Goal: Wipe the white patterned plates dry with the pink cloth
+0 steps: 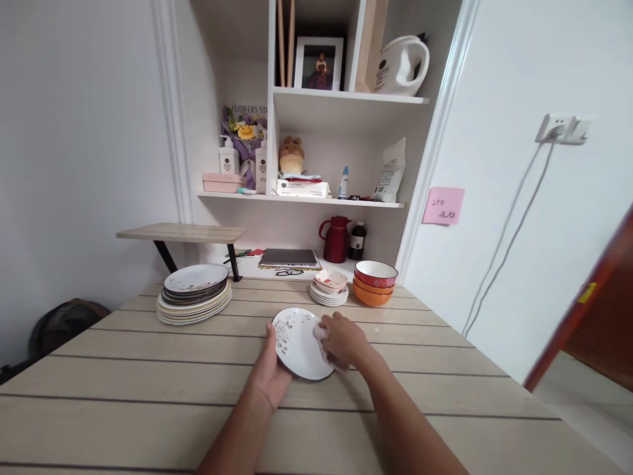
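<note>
A white plate [298, 343] with a dark rim and a floral pattern is held tilted above the slatted table. My left hand [271, 369] grips its left edge, with the thumb up along the rim and the fingers underneath. My right hand [342, 340] is closed on a pale, crumpled cloth [322, 334] pressed against the plate's right side. Part of the cloth is hidden under the fingers.
Stacked plates [195, 300] stand at the left beside a small raised shelf [182, 232]. Small dishes [330, 290] and stacked bowls [374, 284] sit at the back right. Behind them are a laptop [289, 256], glasses [289, 272] and a red jug [337, 239].
</note>
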A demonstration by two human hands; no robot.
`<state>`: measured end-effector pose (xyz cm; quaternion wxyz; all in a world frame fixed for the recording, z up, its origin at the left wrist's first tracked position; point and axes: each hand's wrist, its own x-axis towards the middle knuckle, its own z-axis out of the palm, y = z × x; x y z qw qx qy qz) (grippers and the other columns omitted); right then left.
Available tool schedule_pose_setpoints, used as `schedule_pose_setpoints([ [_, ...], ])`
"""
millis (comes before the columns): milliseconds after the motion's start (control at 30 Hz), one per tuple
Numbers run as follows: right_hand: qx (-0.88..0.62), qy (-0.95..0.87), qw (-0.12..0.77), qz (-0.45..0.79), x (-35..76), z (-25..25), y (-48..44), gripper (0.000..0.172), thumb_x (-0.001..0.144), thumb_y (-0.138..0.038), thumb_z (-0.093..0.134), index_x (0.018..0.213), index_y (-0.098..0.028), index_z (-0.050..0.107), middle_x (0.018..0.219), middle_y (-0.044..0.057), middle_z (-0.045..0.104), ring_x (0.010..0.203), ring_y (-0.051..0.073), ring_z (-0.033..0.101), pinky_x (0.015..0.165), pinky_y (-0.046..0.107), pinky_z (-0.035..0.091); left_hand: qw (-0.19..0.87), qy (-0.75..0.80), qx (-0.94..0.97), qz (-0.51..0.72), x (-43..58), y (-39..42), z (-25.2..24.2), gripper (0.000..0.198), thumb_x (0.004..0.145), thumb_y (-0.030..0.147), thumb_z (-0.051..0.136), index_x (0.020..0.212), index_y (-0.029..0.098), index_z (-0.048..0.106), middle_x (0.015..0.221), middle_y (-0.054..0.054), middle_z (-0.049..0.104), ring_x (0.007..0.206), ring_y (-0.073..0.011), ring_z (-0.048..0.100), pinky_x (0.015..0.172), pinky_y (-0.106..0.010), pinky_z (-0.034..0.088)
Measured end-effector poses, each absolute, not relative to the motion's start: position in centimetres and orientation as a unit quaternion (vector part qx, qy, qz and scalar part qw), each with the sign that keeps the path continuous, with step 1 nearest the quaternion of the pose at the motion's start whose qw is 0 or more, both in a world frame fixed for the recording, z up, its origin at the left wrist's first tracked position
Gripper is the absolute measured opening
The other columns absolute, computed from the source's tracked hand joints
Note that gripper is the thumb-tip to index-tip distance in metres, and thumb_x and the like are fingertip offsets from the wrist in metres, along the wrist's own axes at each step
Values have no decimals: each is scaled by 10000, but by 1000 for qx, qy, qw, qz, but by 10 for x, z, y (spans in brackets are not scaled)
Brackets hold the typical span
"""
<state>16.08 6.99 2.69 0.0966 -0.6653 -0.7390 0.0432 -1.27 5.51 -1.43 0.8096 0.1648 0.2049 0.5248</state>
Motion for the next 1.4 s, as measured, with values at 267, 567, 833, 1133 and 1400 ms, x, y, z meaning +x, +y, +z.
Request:
schedule_pose_setpoints([
  [267,-477,-858,128,137,132,32,50,366,712,-262,606,1076,-224,603,1073,65,608,917,215,568,739,285,400,820,191,198,502,-14,54,-11,664,864,588,423,1372,164,477,1297,-160,604,1225,-291,540,1073,-450,375],
  [567,-529,-783,325,44,111,23,80,294,846,-223,541,1138,-246,566,1145,66,521,1026,198,514,859,298,381,813,197,218,503,-11,46,0,575,875,486,515,1375,205,470,1292,-120,617,1212,-259,555,1079,-420,370],
  [833,-667,-709,229,15,153,24,81,322,852,-286,561,1173,-299,572,1168,75,532,1009,233,544,776,313,366,799,229,201,518,-12,47,-4,596,832,474,591,1339,170,513,1250,-142,641,1171,-284,585,1059,-438,396],
  [1133,-626,-776,67,35,142,32,51,328,778,-198,505,1097,-203,581,1066,123,587,823,251,613,641,315,377,792,232,180,535,-13,46,-2,555,844,498,557,1267,139,571,1223,-149,655,1148,-288,597,1031,-440,420],
  [1400,-428,-862,201,185,127,27,50,333,821,-355,556,1129,-227,554,1195,81,523,1031,215,532,880,338,409,813,186,157,528,-14,51,-4,563,878,521,481,1232,95,585,1130,-162,689,1070,-280,635,973,-409,461],
])
